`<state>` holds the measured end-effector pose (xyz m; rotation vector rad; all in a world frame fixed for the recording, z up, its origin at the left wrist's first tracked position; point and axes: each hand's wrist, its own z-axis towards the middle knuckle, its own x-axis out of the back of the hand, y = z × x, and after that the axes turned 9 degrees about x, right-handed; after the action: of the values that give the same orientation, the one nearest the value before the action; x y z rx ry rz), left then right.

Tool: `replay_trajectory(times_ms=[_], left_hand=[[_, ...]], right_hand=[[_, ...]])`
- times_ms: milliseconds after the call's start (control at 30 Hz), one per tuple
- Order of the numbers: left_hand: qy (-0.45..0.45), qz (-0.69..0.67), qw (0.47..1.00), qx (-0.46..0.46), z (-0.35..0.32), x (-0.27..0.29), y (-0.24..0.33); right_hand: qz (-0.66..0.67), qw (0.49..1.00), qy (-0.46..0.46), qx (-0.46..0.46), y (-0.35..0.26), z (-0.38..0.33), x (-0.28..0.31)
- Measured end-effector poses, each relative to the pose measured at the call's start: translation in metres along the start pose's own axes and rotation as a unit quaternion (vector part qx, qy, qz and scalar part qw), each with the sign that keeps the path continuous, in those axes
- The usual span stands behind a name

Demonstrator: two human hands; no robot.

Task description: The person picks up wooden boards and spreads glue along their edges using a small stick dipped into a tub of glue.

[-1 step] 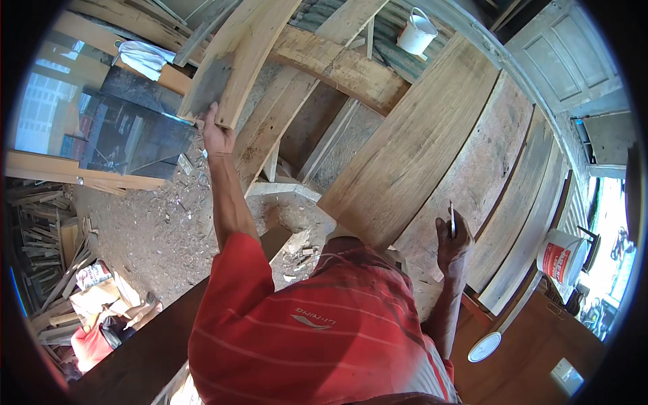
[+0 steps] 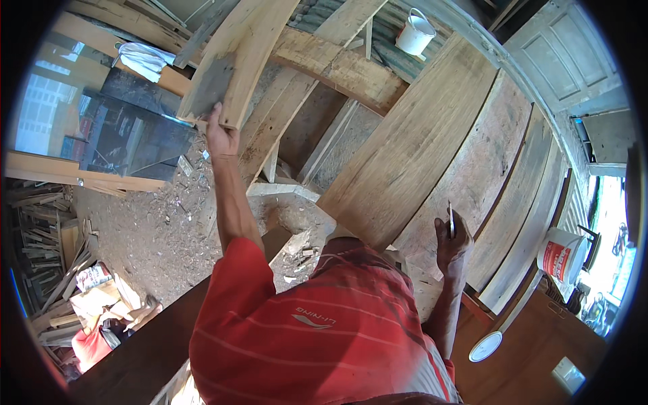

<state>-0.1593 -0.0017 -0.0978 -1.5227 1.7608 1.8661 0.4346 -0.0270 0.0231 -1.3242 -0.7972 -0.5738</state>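
My left hand [image 2: 223, 138] grips the near end of a long wooden plank [image 2: 253, 50], thumb on top and the fingers hidden beneath. The plank has a dark grey patch near that end and slants away to the upper right. Closed around a thin pencil-like stick [image 2: 451, 214], my right hand [image 2: 452, 241] is over a broad reddish-brown board [image 2: 482, 158]. The stick points up out of the fist. To the left of that hand lies a wide brown board [image 2: 412, 148], its near end close to my body.
Narrower boards [image 2: 516, 209] lie to the right. A white bucket [image 2: 416, 32] stands at the back, and a red-and-white bucket [image 2: 561, 256] at right. Glass-paned frames [image 2: 115, 128] lie at left above the littered ground [image 2: 142, 223]. Scrap wood [image 2: 47, 236] and a person in red [image 2: 94, 347] are lower left.
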Motion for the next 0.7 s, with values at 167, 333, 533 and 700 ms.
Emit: replay_trajectory(times_ms=[167, 333, 533, 700], left_hand=[[0.121, 0.267, 0.930, -0.221, -0.083, -0.144, -0.041], [0.153, 0.223, 0.941, -0.202, -0.145, -0.170, -0.040], [0.041, 0.114, 0.979, -0.161, -0.248, -0.198, -0.065], [0.043, 0.070, 0.992, -0.098, -0.354, -0.240, -0.101]], right_hand=[[0.013, 1.000, -0.008, 0.000, 0.001, -0.017, 0.016], [0.092, 0.993, 0.025, 0.067, 0.027, -0.032, 0.029], [0.160, 0.987, 0.015, 0.001, 0.060, -0.074, 0.078], [0.295, 0.952, 0.006, -0.078, 0.108, -0.104, 0.107]])
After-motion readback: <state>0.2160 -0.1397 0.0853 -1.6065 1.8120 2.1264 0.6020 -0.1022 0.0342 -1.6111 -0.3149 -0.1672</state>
